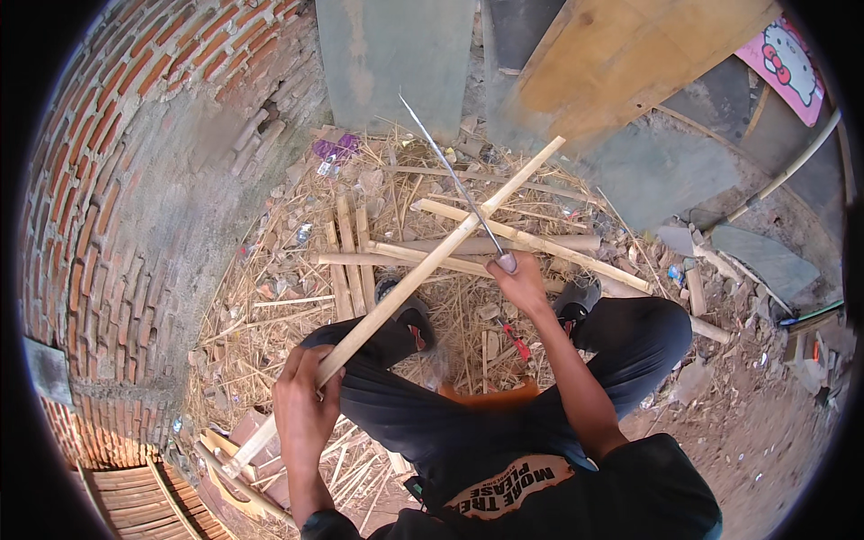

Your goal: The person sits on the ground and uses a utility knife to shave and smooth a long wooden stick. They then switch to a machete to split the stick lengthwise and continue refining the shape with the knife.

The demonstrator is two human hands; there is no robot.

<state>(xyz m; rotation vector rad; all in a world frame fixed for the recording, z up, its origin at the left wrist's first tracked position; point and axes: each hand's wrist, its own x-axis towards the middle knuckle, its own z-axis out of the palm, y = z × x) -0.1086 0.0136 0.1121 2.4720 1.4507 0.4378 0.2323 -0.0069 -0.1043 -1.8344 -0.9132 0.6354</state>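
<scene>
My left hand is wrapped round a long pale bamboo strip. The strip slants from beside my left thigh up to the far right. In my right hand is the handle of a long, thin-bladed machete, its tip pointing away and to the left. The blade crosses the strip near its far end; whether it cuts in or only touches, I cannot tell. Beneath them, other bamboo pieces lie crossed on the ground between and beyond my feet. My right fingers close fully around the handle.
Straw and bamboo shavings cover the ground. A brick wall rises at left, with a slatted bamboo piece near its foot. Grey sheets and a tan board stand at the back. A red-handled tool lies between my legs.
</scene>
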